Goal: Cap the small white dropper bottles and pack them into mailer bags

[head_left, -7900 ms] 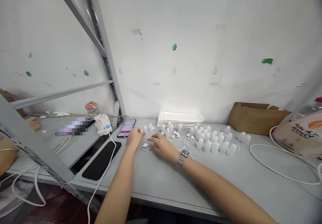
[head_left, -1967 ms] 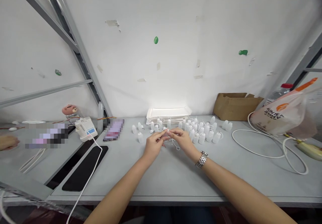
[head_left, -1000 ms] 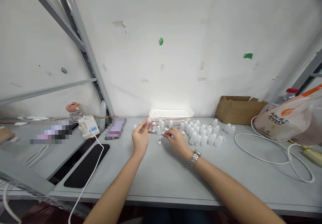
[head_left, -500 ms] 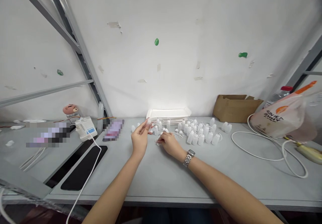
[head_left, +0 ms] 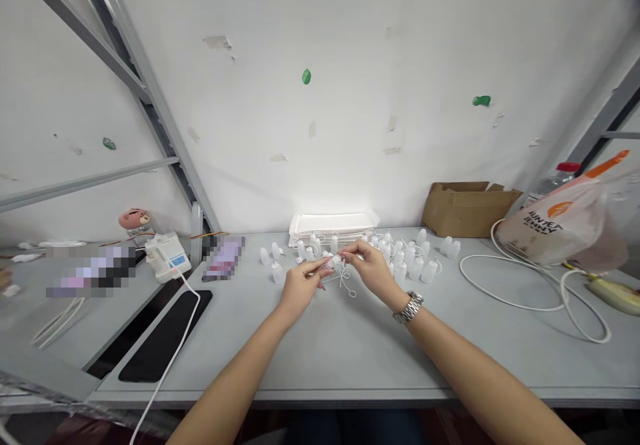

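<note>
While the left hand [head_left: 300, 289] pinches the little bottle [head_left: 333, 262] over the table [head_left: 350, 351] and the right hand [head_left: 371, 269] nips its top end, it looks light — squashy, maybe slippery; best held gently round its middle.

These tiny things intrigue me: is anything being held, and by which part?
The left hand holds a bottle by its body; the right hand's exact hold near its upper end is unclear.

Grey table [head_left: 320, 355] with small white bottles [head_left: 415, 269] (mostly upright), white trays [head_left: 334, 221], cardboard box [head_left: 467, 211]
</note>
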Tool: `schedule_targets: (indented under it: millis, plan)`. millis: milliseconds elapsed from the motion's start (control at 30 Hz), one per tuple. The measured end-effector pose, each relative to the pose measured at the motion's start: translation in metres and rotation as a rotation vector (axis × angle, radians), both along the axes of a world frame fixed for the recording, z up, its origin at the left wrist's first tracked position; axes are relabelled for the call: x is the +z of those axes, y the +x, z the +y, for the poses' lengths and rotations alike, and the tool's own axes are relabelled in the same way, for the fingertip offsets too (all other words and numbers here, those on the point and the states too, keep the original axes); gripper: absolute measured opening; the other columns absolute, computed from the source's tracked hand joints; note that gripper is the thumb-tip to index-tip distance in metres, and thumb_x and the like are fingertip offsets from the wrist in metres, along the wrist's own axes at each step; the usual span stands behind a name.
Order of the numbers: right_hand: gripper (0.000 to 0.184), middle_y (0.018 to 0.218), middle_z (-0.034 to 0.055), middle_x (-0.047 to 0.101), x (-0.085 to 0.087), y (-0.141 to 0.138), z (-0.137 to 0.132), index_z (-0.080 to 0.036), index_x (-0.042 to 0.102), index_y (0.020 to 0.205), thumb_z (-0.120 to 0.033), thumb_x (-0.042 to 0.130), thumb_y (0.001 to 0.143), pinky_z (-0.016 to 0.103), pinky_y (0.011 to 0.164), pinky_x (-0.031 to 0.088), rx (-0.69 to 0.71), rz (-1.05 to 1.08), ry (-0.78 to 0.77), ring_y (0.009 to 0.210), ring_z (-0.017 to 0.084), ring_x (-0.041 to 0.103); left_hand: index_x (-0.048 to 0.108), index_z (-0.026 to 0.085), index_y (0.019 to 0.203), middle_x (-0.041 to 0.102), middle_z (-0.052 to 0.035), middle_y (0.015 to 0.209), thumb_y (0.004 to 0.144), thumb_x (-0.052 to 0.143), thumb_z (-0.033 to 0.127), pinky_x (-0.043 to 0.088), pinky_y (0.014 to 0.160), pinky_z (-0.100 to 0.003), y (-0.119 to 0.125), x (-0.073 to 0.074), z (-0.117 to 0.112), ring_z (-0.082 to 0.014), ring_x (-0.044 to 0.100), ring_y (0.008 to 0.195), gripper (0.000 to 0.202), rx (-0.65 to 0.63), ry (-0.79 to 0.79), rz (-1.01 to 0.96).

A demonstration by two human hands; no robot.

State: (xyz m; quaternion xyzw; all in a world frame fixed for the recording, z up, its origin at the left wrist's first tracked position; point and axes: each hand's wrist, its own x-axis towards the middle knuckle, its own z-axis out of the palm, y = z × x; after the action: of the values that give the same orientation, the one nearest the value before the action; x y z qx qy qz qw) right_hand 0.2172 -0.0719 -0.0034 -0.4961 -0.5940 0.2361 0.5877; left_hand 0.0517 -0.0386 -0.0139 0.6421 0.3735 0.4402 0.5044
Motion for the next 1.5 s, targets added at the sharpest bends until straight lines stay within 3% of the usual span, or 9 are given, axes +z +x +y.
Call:
schedule_targets:
  millis: [200,400,633,933,1100,1200,1300,1367,1500]
  plan:
    - [0.019,0.069,0.0003,0.058,0.0,-0.003,-0.002,-0.019,0.06,0.069,-0.035,0.057,0.079,0.03,0.068,0.043,0.015,-0.061,-0.022,0.068,0.015,0.054,0.07,0.021,0.095,0.07,-0.0033,0.098,0.069,0.062,0.018,0.053,0.055,-0.023,0.002,0.0,-0.006,-0.0136,0.063,0.072,0.027,-0.011,0.029,0.024]
    - [0.019,0.075,0.0022,0.061,-0.002,-0.003,-0.001,-0.019,0.062,0.072,-0.037,0.058,0.078,0.031,0.071,0.044,0.041,-0.046,-0.007,0.075,0.017,0.056,0.07,0.018,0.096,0.071,-0.0038,0.094,0.069,0.062,0.017,0.054,0.057,-0.024,0.001,0.001,-0.005,-0.0122,0.062,0.065,0.028,0.007,0.023,0.049]
    - [0.018,0.082,0.0026,0.068,0.001,-0.005,-0.004,-0.021,0.067,0.083,-0.036,0.061,0.076,0.031,0.071,0.047,0.116,-0.065,-0.097,0.078,0.017,0.061,0.069,0.019,0.098,0.071,-0.0035,0.092,0.071,0.061,0.019,0.053,0.057,-0.024,-0.001,0.001,-0.004,-0.0131,0.062,0.066,0.028,-0.001,0.049,0.046]
    - [0.011,0.084,0.0038,0.066,0.005,0.001,-0.006,-0.024,0.069,0.084,-0.029,0.061,0.078,0.034,0.075,0.048,0.172,-0.247,0.051,0.082,0.018,0.06,0.07,0.022,0.097,0.069,-0.0047,0.097,0.069,0.064,0.026,0.051,0.055,-0.026,-0.004,-0.005,0.0,-0.0092,0.055,0.055,0.029,-0.046,0.115,0.081]
    - [0.011,0.08,0.0036,0.064,0.007,0.004,-0.008,-0.024,0.069,0.084,-0.026,0.059,0.079,0.032,0.071,0.048,0.233,-0.306,0.069,0.078,0.017,0.06,0.07,0.023,0.095,0.07,-0.0026,0.081,0.072,0.057,0.023,0.048,0.053,-0.025,-0.009,-0.002,0.001,-0.0106,0.055,0.055,0.027,-0.137,0.101,0.154]
    - [0.011,0.08,0.0034,0.064,0.008,0.006,-0.009,-0.023,0.068,0.083,-0.025,0.059,0.08,0.032,0.071,0.048,0.266,-0.315,0.058,0.077,0.017,0.06,0.066,0.019,0.104,0.069,-0.0039,0.078,0.07,0.057,0.021,0.047,0.052,-0.023,-0.01,0.0,0.003,-0.0146,0.06,0.066,0.035,-0.2,0.031,0.143]
    - [0.01,0.081,0.0034,0.064,0.008,0.007,-0.008,-0.023,0.068,0.083,-0.024,0.058,0.08,0.032,0.072,0.048,0.265,-0.319,0.055,0.077,0.017,0.06,0.051,0.017,0.122,0.069,-0.0047,0.08,0.07,0.059,0.022,0.045,0.051,-0.022,-0.01,0.0,0.004,-0.0176,0.063,0.075,0.053,-0.249,-0.032,0.092]
    - [0.011,0.08,0.0035,0.064,0.006,0.007,-0.007,-0.023,0.067,0.083,-0.024,0.057,0.081,0.032,0.071,0.048,0.243,-0.331,0.057,0.077,0.017,0.06,0.046,0.02,0.127,0.068,-0.0036,0.081,0.071,0.059,0.022,0.044,0.051,-0.022,-0.009,-0.001,0.003,-0.0167,0.062,0.074,0.058,-0.216,-0.018,0.096]
    - [0.01,0.076,0.0038,0.063,0.0,0.002,-0.005,-0.021,0.064,0.079,-0.026,0.056,0.081,0.031,0.068,0.047,0.15,-0.358,0.062,0.074,0.017,0.058,0.049,0.026,0.124,0.067,-0.0023,0.091,0.076,0.055,0.025,0.044,0.056,-0.023,-0.009,-0.002,-0.001,-0.013,0.061,0.068,0.048,-0.108,0.12,0.197]
